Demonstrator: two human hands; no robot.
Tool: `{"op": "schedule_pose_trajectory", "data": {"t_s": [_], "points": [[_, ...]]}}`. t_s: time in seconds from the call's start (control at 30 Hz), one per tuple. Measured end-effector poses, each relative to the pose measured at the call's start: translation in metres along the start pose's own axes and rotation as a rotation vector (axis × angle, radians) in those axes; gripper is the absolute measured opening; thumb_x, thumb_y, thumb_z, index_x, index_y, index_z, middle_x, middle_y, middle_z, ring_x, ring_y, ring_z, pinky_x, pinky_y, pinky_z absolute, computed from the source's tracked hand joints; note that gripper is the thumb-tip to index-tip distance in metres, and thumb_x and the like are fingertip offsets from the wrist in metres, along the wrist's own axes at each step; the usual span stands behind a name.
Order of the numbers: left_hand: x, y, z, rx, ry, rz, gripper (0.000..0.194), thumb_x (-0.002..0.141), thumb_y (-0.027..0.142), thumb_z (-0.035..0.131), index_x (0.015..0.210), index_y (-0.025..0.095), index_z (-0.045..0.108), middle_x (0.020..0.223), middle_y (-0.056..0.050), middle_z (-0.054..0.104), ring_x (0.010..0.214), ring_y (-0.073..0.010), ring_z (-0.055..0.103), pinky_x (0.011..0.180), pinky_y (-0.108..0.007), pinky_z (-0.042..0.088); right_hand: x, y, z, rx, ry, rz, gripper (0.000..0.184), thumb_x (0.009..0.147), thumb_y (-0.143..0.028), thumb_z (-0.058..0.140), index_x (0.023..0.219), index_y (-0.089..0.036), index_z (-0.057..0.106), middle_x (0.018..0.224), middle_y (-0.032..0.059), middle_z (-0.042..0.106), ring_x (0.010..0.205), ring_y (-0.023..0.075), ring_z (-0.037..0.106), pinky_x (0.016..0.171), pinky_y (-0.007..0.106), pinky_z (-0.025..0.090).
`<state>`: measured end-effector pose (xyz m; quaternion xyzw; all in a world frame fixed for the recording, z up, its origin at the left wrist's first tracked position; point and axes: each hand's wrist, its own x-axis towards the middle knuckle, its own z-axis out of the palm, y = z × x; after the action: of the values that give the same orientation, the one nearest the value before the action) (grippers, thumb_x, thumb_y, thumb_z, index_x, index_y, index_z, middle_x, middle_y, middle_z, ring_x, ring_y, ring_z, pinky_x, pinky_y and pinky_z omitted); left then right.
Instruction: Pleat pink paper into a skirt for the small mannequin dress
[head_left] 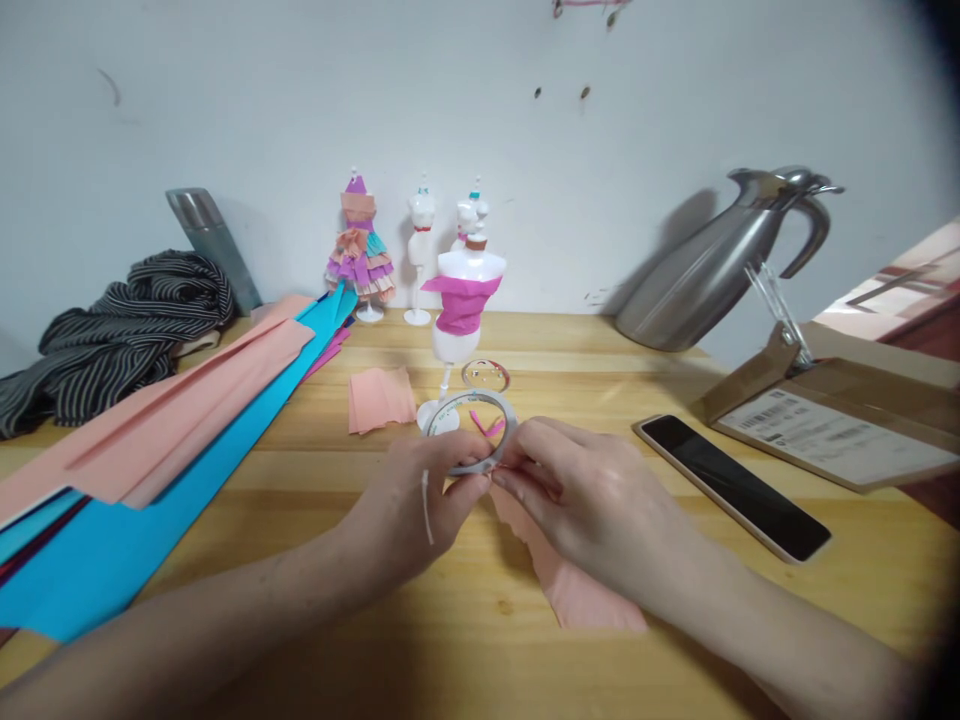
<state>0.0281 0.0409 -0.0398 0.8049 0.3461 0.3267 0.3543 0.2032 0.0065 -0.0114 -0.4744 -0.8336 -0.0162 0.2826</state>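
Observation:
My left hand (pixel 416 505) pinches the near edge of a white roll of tape (pixel 472 425), held just above the wooden table (pixel 600 380). My right hand (pixel 577 495) meets it at the same edge, fingers pinched together on the tape; what is between the fingertips is too small to see. A thin white strip sticks to the back of my left hand. A piece of salmon crepe paper (pixel 581 590) lies under my right hand. Just behind the roll stands a small white mannequin (pixel 461 300) wrapped in a magenta bodice.
Long salmon and blue crepe sheets (pixel 172 440) lie at left, a striped cloth (pixel 120 330) behind them. A folded salmon square (pixel 380 398), dressed mini mannequins (pixel 364 255), a steel jug (pixel 712 270), a black phone (pixel 739 487) and a cardboard parcel (pixel 832 420) are around.

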Motion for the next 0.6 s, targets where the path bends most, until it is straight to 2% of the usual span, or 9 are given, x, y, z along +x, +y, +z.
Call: {"op": "schedule_pose_trajectory", "data": {"t_s": [0.1,0.27,0.47,0.6], "points": [[0.0003,-0.0022,0.0013,-0.013,0.044,0.022,0.013,0.083,0.015,0.054,0.087,0.017,0.066,0.078,-0.002,0.067,0.072,-0.014,0.057,0.06,-0.023,0.042,-0.002,0.0003,0.0032,-0.077,0.041,-0.022,0.013,0.087,-0.012,0.052,0.075,-0.016,0.057,0.067,0.0026,0.062,0.053,0.0117,0.055,0.048,0.023,0.036],[0.0016,-0.0027,-0.0004,-0.015,0.088,0.022,0.012,0.081,0.016,0.056,0.086,0.017,0.067,0.077,-0.001,0.067,0.072,-0.0143,0.058,0.063,-0.024,0.045,-0.0062,0.0008,0.0096,-0.222,0.18,-0.1,0.018,0.09,-0.017,0.051,0.074,-0.016,0.058,0.061,0.002,0.06,0.05,0.0118,0.055,0.048,0.023,0.035],[0.0024,0.0003,-0.0029,-0.062,0.067,-0.021,0.013,0.08,0.018,0.057,0.085,0.016,0.069,0.073,-0.001,0.066,0.068,-0.0136,0.057,0.06,-0.023,0.045,-0.0053,0.0027,0.009,-0.129,0.139,-0.044,0.012,0.089,-0.018,0.054,0.078,-0.016,0.058,0.064,0.0014,0.062,0.05,0.0114,0.055,0.047,0.022,0.036],[0.0037,0.0046,-0.0064,-0.087,0.038,-0.093,0.014,0.079,0.019,0.057,0.084,0.016,0.07,0.069,0.0,0.064,0.062,-0.0115,0.054,0.055,-0.021,0.042,-0.0037,0.0031,0.0077,-0.107,0.142,-0.049,0.016,0.088,-0.018,0.054,0.072,-0.017,0.054,0.061,0.0002,0.058,0.047,0.0102,0.05,0.045,0.022,0.033]]}}
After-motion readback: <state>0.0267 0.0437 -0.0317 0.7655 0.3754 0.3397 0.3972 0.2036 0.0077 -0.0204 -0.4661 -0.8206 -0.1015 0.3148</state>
